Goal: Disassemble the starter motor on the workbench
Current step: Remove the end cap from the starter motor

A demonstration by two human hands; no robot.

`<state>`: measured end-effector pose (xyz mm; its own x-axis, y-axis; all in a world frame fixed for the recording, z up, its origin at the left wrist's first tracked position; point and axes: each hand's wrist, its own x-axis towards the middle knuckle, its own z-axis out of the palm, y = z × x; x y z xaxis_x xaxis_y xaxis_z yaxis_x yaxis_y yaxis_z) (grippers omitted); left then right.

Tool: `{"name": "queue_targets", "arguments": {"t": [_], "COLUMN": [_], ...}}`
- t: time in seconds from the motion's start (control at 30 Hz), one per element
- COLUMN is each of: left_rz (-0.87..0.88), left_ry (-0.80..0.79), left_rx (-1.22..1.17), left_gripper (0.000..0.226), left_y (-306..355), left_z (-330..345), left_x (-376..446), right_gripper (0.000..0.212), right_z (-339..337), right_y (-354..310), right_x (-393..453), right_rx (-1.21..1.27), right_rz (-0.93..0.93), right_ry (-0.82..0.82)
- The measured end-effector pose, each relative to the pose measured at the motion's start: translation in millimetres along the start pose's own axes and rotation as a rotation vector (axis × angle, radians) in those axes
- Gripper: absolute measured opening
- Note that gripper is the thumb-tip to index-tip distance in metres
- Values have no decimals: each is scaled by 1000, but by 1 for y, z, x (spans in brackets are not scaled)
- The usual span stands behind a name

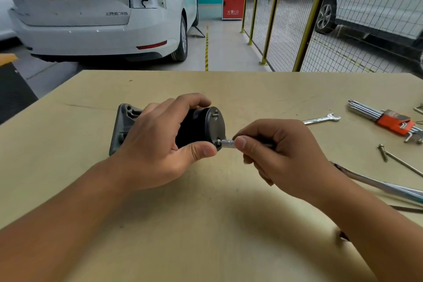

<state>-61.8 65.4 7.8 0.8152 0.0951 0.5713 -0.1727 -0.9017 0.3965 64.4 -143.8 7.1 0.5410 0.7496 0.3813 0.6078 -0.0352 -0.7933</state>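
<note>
Two through-bolts show on the end cap of the starter motor (201,127), which lies on its side near the middle of the bench (206,224), its grey mounting flange pointing left. My left hand (158,144) wraps the black body, fingers curled over the top and thumb pressed against the lower edge of the cap, so the motor cannot roll. My right hand (281,153) pinches a small socket driver (227,143) between thumb and forefinger, the other fingers curled beneath, and the socket sits on the lower bolt (218,142). To do this well I judge I should keep the driver in line with the bolt, push in lightly while turning, and hold the body hard against the twist (a tilted socket may slip off the head). The upper bolt (215,115) looks seated and is probably next. Off to my right lie an open-ended spanner (321,119), a set of hex keys (386,119) in an orange holder, a long loose bolt (398,160) and a chrome tool handle (384,186) that runs under my right wrist; that handle could catch my forearm as I turn. Beyond the bench stand a white car (91,11) and a wire fence (297,18), neither in my way.
</note>
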Motion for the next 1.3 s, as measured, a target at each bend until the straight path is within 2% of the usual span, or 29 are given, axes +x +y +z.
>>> {"name": "queue_targets", "arguments": {"t": [0.27,0.37,0.43,0.57,0.67,0.93,1.1,1.23,1.3], "left_rz": [48,52,56,75,80,81,151,185,187], "left_ry": [30,35,37,39,36,-4,-78,-54,-39], "left_rx": [64,81,82,100,118,122,240,259,254], "left_gripper": [60,59,60,61,62,72,75,73,72], "left_y": [2,4,4,3,3,-4,-5,-8,-8], "left_z": [4,5,5,6,8,3,5,7,7], "left_x": [0,1,1,0,0,2,3,2,1], "right_gripper": [15,18,19,23,41,39,26,22,27], "right_z": [-2,-2,2,4,8,15,19,20,21], "right_y": [-5,-5,-6,-10,-13,-17,-18,-17,-18], "right_x": [2,2,1,0,3,7,4,1,1], "right_rx": [123,-29,-46,90,-68,-286,-400,-356,-328], "right_rz": [52,49,69,228,367,210,121,127,166], "right_ry": [25,7,19,-26,-150,-61,-24,-21,-49]}}
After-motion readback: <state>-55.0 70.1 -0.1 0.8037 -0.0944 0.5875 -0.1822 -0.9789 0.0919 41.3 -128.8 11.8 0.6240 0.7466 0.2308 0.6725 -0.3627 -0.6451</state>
